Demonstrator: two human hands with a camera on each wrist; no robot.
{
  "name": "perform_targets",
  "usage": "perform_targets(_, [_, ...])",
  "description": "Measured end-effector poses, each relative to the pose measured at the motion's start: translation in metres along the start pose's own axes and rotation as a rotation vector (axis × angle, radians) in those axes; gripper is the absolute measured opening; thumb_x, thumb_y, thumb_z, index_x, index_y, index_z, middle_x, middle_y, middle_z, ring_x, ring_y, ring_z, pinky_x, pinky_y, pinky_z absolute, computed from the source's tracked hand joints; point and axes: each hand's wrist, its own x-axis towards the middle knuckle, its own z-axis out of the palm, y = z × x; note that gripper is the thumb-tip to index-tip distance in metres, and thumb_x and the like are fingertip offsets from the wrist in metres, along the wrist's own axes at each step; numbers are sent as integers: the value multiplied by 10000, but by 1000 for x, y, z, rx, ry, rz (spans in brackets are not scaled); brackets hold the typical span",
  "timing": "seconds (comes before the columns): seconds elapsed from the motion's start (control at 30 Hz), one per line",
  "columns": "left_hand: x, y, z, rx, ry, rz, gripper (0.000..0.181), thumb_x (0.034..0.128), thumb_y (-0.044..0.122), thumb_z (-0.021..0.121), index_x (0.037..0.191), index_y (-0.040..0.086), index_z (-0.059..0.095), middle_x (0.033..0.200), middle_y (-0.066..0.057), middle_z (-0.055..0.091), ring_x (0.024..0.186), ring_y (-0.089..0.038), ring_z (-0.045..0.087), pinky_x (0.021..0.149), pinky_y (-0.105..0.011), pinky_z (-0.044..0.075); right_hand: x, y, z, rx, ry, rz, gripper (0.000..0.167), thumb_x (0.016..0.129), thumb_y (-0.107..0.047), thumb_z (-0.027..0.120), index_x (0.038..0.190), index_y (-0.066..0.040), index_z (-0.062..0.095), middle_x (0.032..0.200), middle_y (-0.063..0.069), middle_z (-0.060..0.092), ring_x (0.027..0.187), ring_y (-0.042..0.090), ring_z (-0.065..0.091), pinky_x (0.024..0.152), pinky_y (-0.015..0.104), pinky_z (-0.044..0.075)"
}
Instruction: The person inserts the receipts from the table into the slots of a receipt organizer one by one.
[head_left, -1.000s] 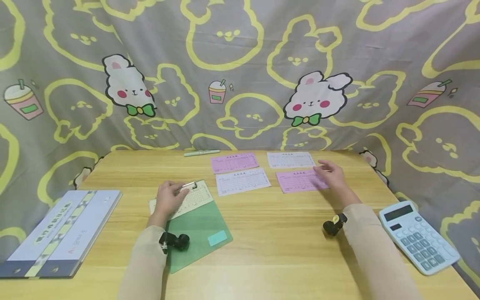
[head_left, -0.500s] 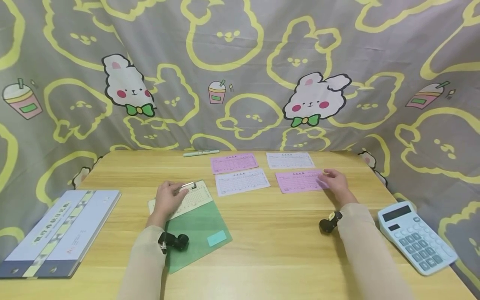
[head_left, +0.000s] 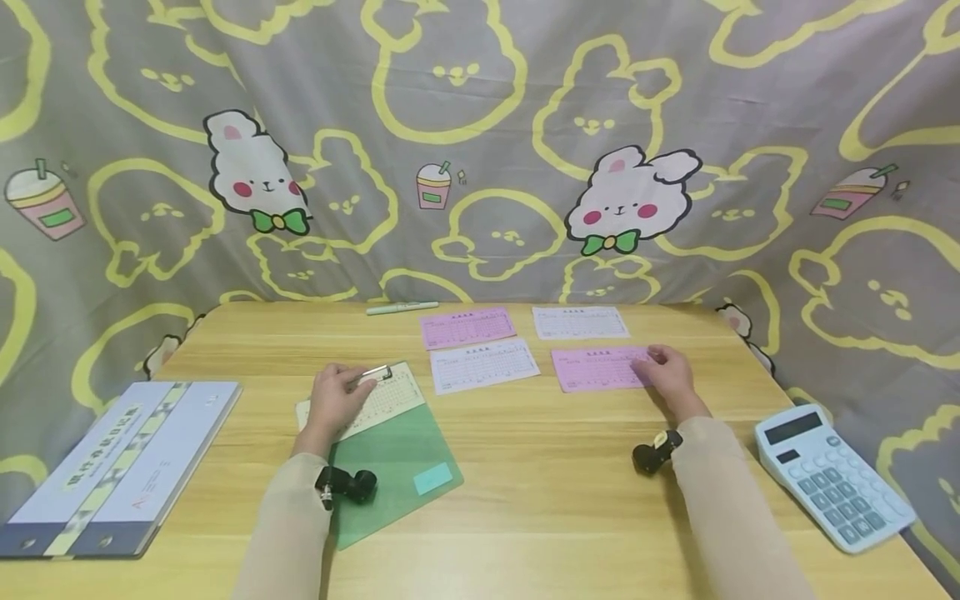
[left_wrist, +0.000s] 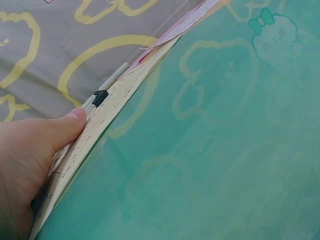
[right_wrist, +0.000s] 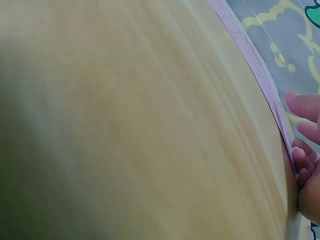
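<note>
Head: the left hand [head_left: 337, 402] pinches the clip [head_left: 377, 374] atop the green board [head_left: 397, 458] at 7 o'clock. The 4 loose slips [head_left: 485, 367] look set out in 2 rows — laying seems done, squaring perhaps left. The nearer pink slip [head_left: 596, 369] sits at the right hand's [head_left: 671, 379] 9 o'clock.

Left wrist: thumb against clip; other fingers hidden.

Right wrist: fingers loosely bent at that slip's edge — no grip shows.

Bright light floods the tabletop [head_left: 555, 508], pale glare on its near side! The right wrist view is blurred, shadowed left.
</note>
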Motion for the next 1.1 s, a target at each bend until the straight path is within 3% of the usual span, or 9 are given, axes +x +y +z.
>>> perform_targets(0.3, [0, 0, 2, -9, -7, 1, 413, 832, 317, 561, 1122, 22, 565, 1029, -148, 430, 953, -302, 347, 775, -435, 301, -3, 6, -10, -38, 6, -10, 552, 770, -140, 601, 1200, 128, 382, 1154, 319, 410, 1057, 418, 382, 895, 456, 292])
perform_targets(0.6, [0, 0, 3, -8, 3, -4, 410, 833, 314, 560, 1127, 28, 561, 1016, -131, 428, 950, -290, 344, 770, -428, 301, -4, 3, -14, -199, -98, -32, 648, 773, -302, 622, 1185, 143, 393, 1158, 323, 409, 1069, 432, 366, 887, 474, 290])
perform_targets(0.8, [-1, 2, 3, -13, -11, -13, 416, 832, 319, 562, 1133, 32, 558, 1038, -136, 423, 954, -291, 343, 773, -433, 299, -4, 6, -12, -336, -83, -51, 665, 763, -319, 630, 1181, 143, 399, 1160, 325, 393, 1075, 448, 330, 896, 491, 249])
perform_targets(1.1, [-2, 3, 0, -4, -10, -18, 422, 837, 321, 553, 1137, 24, 553, 1048, -144, 421, 962, -299, 341, 771, -441, 301, -6, 6, -9, -325, -66, -53, 610, 779, -273, 604, 1170, 147, 399, 1138, 320, 384, 1066, 447, 317, 890, 502, 236])
